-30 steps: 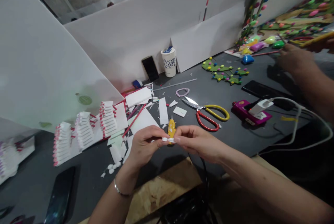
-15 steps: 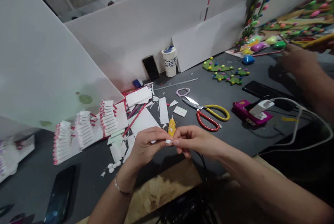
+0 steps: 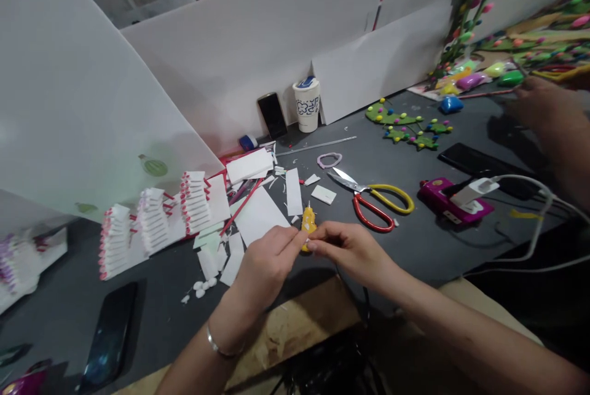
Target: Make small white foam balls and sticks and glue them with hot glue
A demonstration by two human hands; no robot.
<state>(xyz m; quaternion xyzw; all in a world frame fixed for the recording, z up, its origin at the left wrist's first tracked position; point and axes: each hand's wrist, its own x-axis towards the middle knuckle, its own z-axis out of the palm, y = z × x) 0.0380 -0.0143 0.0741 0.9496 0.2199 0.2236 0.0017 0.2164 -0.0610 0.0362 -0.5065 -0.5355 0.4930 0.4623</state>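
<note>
So the grey table [image 3: 424, 247] is the biggest thing here, with white panels [image 3: 258, 57] standing along the back and left, so no reach that way. Both hands are out over the front edge area: left hand [image 3: 270, 263] with its fingers together, though its thumb is hidden and I can't tell if it's gripping. Right hand [image 3: 357, 250] is narrow, thumb and finger pinching a white bit at the left fingertips.

A dark phone [image 3: 110, 333] lies off to the left, a magenta power strip [image 3: 436, 195] well right. Scissors [image 3: 362, 188] sit just past the right hand, handles toward it, blades parted. Open grey top between scissors and strip gives that side some elbow room; the left side is tighter, with paper scraps [image 3: 260, 214] piled up. Yellow glue gun [image 3: 308, 219] is right behind the fingertips. Smallest: that white bit [image 3: 308, 240], mostly covered.
</note>
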